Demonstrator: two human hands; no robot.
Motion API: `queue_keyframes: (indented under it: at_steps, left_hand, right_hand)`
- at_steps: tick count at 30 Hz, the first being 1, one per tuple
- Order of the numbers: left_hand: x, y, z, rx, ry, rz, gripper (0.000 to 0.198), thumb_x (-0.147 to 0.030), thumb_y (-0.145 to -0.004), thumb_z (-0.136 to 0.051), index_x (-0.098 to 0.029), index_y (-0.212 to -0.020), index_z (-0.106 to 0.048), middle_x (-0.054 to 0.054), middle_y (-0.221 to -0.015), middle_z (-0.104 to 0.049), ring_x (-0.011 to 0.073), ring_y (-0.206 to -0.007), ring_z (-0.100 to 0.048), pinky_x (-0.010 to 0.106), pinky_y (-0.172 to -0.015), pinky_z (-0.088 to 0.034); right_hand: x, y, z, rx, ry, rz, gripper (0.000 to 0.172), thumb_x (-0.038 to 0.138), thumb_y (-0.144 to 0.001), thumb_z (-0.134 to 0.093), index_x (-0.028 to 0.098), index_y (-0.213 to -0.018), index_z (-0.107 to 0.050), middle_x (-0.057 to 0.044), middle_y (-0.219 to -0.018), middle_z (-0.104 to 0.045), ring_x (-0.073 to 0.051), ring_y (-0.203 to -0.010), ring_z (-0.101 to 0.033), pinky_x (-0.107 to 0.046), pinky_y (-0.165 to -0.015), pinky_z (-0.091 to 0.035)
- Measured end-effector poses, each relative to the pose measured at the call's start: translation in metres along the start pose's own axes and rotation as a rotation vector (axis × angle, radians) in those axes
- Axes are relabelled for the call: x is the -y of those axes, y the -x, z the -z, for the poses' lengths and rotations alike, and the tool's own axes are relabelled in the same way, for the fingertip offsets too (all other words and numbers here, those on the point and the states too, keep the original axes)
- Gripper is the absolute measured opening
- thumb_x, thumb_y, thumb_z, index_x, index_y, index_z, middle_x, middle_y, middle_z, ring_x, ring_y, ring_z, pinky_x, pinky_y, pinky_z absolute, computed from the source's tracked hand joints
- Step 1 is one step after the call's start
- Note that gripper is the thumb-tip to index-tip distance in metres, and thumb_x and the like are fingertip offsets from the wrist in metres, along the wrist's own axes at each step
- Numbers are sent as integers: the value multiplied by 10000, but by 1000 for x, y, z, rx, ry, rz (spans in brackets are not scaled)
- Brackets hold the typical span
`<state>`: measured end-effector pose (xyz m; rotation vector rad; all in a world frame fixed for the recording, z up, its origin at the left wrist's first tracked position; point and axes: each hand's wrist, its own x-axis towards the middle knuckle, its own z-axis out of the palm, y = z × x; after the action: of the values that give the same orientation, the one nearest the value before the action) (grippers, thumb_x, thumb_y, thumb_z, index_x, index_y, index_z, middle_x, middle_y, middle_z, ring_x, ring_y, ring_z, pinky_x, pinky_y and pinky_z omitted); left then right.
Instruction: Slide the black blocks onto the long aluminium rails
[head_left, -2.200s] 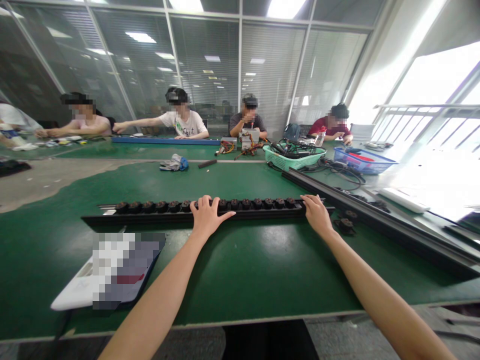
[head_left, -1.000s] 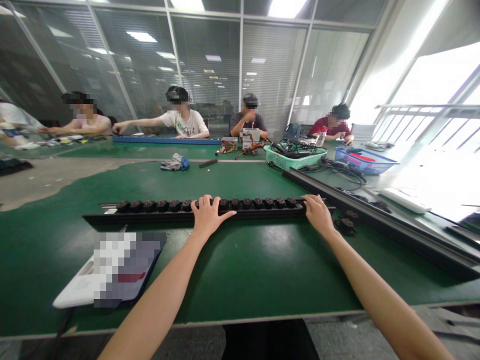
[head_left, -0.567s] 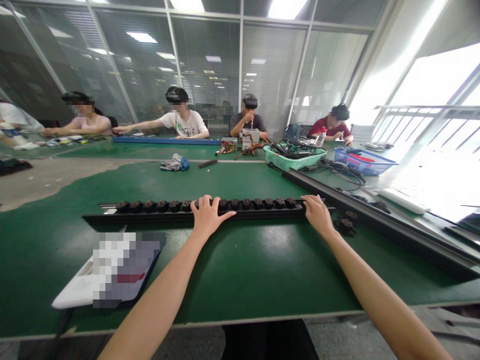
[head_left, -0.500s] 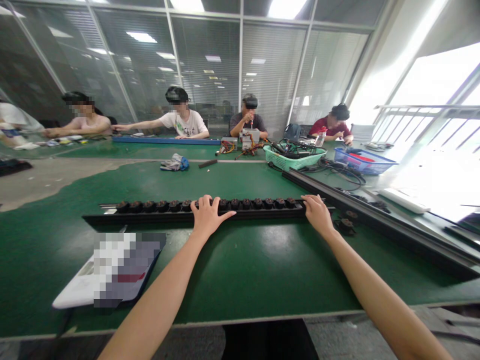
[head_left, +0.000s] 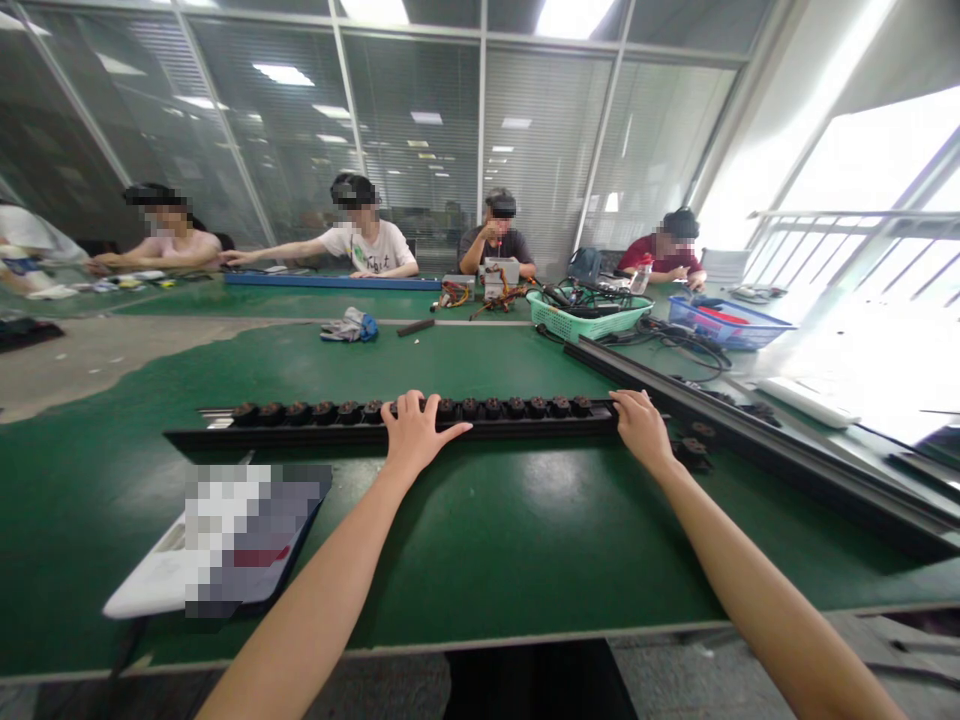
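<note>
A long black rail lies across the table in front of me, with a row of round-topped black sockets set along it. Over the middle of the rail rests my left hand, its fingers bent across the sockets and its thumb along the near edge, holding the rail. My right hand is at the rail's right end, fingers drawn together and bent over it; what sits under the fingertips is hidden. Just right of that hand lie loose black sockets.
A second long black rail runs diagonally at the right. A white-and-dark device, partly pixelated, lies front left. Farther back are a glove, a green basket of cables and a blue basket. Several people sit across the table.
My right hand has shifted slightly to the right along the rail's end. My left hand and the rail have stayed in place.
</note>
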<state>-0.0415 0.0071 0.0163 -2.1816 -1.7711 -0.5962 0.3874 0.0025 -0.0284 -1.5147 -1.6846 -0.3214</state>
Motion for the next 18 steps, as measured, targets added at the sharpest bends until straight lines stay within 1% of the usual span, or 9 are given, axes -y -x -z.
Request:
queue_keyframes:
  at_steps: [5, 7, 10, 12, 15, 18]
  left_hand:
    - [0, 0, 0, -1, 15, 8, 825, -849, -852, -414, -208, -1320, -638, 190, -1292, -539, 372, -1220, -454, 578, -1095, -283]
    - [0, 0, 0, -2, 16, 7, 825, -849, -851, -416, -207, -1317, -639, 191, -1292, -540, 372, -1219, -455, 579, -1095, -284]
    - [0, 0, 0, -2, 8, 4, 830, -853, -847, -422, -200, -1313, -637, 194, -1291, -541, 370, -1214, -459, 579, -1092, -288]
    - [0, 0, 0, -4, 4, -2, 839, -855, -843, -427, -191, -1313, -635, 198, -1290, -542, 370, -1209, -462, 577, -1087, -294]
    - [-1, 0, 0, -11, 2, 2, 834, -851, -844, -432, -193, -1312, -639, 198, -1293, -542, 373, -1214, -459, 576, -1089, -291]
    - [-1, 0, 0, -13, -7, 6, 820, -847, -850, -428, -205, -1313, -641, 192, -1294, -543, 371, -1224, -455, 571, -1098, -283]
  right_hand:
    - [6, 0, 3, 10, -8, -2, 392, 270, -955, -407, 206, -1160, -735, -143, -1180, -708, -284, -1109, -639, -620, -1182, -349]
    - [8, 0, 6, 7, -10, -5, 401, 284, -955, -412, 206, -1195, -724, -146, -1203, -694, -287, -1125, -628, -604, -1166, -371]
    - [9, 0, 10, 1, 0, -51, 441, 320, -943, -450, 196, -1302, -674, -164, -1215, -657, -295, -1100, -616, -535, -1050, -483]
    - [7, 0, 12, -14, 28, -90, 468, 348, -923, -492, 178, -1327, -654, -174, -1169, -646, -306, -1068, -605, -504, -972, -515]
    - [2, 0, 12, -39, 88, -120, 453, 388, -904, -532, 162, -1269, -675, -176, -1096, -649, -328, -1066, -580, -515, -960, -495]
    - [-1, 0, 12, -25, 124, -141, 418, 422, -907, -534, 172, -1195, -706, -157, -1012, -668, -317, -993, -585, -510, -936, -484]
